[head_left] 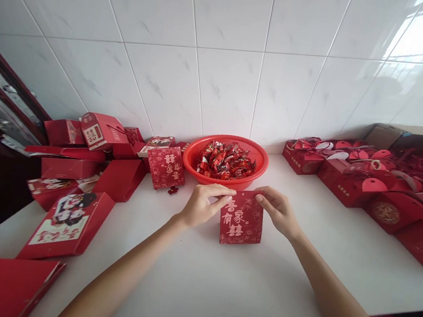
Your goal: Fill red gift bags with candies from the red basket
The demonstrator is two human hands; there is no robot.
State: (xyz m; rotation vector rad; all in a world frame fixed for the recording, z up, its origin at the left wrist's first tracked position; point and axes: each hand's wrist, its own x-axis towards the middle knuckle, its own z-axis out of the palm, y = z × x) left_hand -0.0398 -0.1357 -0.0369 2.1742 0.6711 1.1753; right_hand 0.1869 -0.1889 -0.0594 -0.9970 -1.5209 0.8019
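Note:
A small red gift box (242,221) with pale Chinese characters stands upright on the white table. My left hand (206,204) pinches its upper left corner between thumb and fingers. At the upper right corner, my right hand (277,207) grips the same box in a similar way. Just behind it is a red plastic basket (190,163) filled with red-wrapped candies (226,161). Another patterned red box (166,167) rests left of the basket, with a small dark red piece (172,190) beneath it.
Several red boxes (68,223) are piled at the left of the white table (180,288). Rows of red boxes with ribbons (347,183) line the right side, beside a cardboard box (411,132). A tiled wall (223,88) rises behind; the table's front edge is near my forearms.

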